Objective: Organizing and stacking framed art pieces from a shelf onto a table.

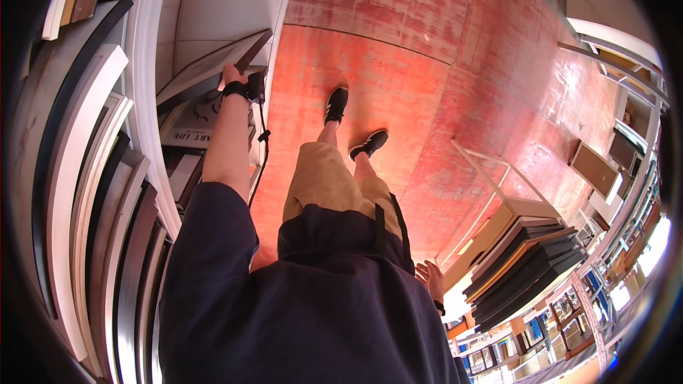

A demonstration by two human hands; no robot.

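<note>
My left hand [233, 75] reaches forward to a shelf on the left, its fingers closed on the edge of a tilted picture frame [203, 67] with a dark border. A dark strap and a small black device [256, 87] with a hanging cord sit at that wrist. Beneath the frame lies a flat print [193, 119] with lettering and a dark drawing, partly covered by my forearm. Down by my right side, my right hand [431, 280] hangs with fingers apart and nothing in them, close to a stack of frames.
Many frames [78, 192] stand on edge in a rack at the left, behind a white upright [146, 64]. To the right, dark frames [523, 270] are stacked on a metal-framed cart [491, 178]. The floor [377, 53] is worn red. Crowded shelving [640, 192] lines the far right.
</note>
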